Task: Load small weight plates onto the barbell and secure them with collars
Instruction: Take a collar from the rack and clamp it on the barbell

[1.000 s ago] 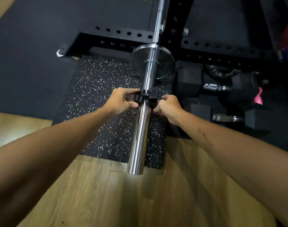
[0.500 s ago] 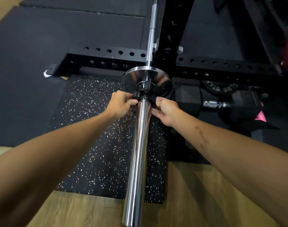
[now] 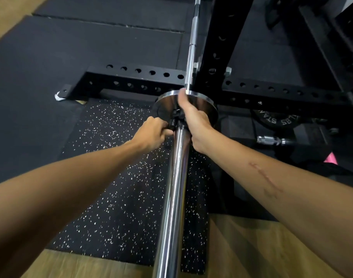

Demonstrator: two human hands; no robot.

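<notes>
Since a second ago the black collar [image 3: 176, 119] has slid up the chrome barbell sleeve [image 3: 174, 197] from mid-sleeve to sit right against the silver weight plate [image 3: 207, 109], and both hands have travelled up with it; the right hand [image 3: 193, 121] has shifted from the collar's side to lie over the top of it.

Head view: the sleeve runs from the bottom centre of the frame up to the plate at centre, and the thin bar shaft [image 3: 190, 57] goes on toward the top edge beside a black rack upright [image 3: 221, 37]. The left hand [image 3: 151, 133] sits left of the sleeve with its fingers [image 3: 167, 131] clenched on the collar's left side. The right hand's fingers reach up over the collar to the plate's top edge; whether they grip the collar or only press on it, I cannot tell. The collar is mostly hidden by both hands. Below lies a speckled black mat [image 3: 115, 187] on a wooden floor [image 3: 251, 247]. At the right edge, dumbbells [image 3: 271, 140] and a dark plate with lettering [image 3: 278, 119] lie on the floor.
</notes>
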